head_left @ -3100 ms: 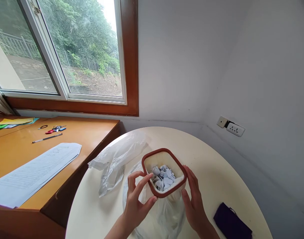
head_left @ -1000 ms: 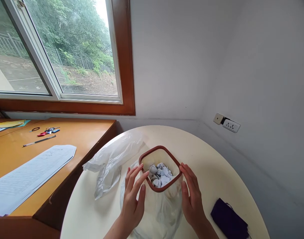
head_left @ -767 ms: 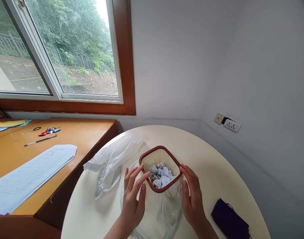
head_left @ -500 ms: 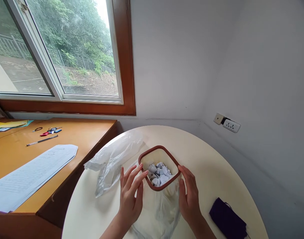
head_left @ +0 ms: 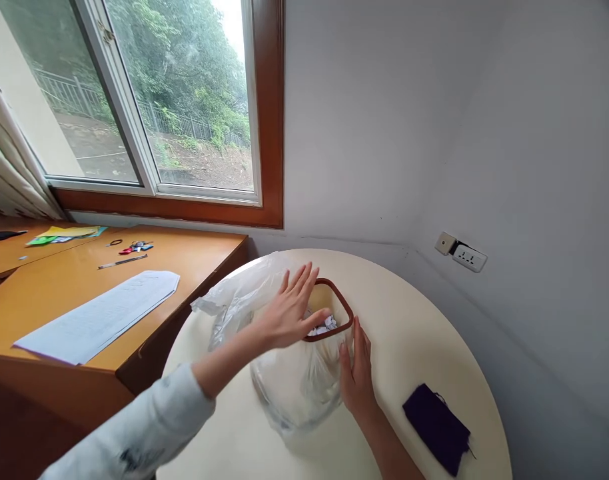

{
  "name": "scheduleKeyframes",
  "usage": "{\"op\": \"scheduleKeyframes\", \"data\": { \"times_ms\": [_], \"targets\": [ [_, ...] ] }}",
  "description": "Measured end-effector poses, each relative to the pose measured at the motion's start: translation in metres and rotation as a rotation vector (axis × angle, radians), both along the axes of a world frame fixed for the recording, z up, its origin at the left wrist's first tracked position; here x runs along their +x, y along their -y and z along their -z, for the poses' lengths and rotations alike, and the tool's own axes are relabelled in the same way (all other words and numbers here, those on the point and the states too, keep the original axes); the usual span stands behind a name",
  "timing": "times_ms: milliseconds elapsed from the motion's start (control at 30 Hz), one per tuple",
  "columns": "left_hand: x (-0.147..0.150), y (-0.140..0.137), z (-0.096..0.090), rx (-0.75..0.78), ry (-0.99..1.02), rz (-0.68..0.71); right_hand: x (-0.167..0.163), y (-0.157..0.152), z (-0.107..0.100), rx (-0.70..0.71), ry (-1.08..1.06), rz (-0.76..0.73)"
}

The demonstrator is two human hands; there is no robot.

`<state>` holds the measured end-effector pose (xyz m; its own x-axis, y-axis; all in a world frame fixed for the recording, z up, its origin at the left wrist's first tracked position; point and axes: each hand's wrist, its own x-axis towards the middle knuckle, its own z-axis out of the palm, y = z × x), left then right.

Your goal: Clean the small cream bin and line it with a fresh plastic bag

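Note:
A small bin with a brown rim point(head_left: 342, 299) stands on the round table, holding torn scraps of white paper point(head_left: 326, 327). A clear plastic bag point(head_left: 297, 380) hangs around its outside and spreads out to the left. My left hand point(head_left: 295, 308) is open, fingers stretched, across the left part of the rim and hiding it; whether it touches the rim I cannot tell. Along the right side of the bin, my right hand point(head_left: 356, 370) rests with thumb and straight fingers apart, against the bag just below the rim.
A folded dark purple cloth point(head_left: 438, 429) lies on the right of the round cream table point(head_left: 404, 307). To the left, a wooden desk point(head_left: 204, 253) carries paper sheets point(head_left: 104, 313), a pen point(head_left: 122, 261) and keys point(head_left: 137, 247). A wall socket point(head_left: 469, 257) is at the right.
My left hand has moved up and over the bin's left rim, now covering part of the opening. The right hand stays at the bin's right side. The view has shifted left.

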<state>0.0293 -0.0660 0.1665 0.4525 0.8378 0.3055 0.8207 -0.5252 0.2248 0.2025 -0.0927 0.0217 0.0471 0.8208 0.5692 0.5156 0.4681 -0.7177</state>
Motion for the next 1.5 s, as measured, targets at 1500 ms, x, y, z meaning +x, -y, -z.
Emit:
{"op": "scheduleKeyframes", "data": {
  "times_ms": [1500],
  "targets": [
    [-0.019, -0.027, -0.041, -0.298, -0.464, -0.266, 0.005, 0.010, 0.002, -0.095, -0.189, -0.064]
  ]
}}
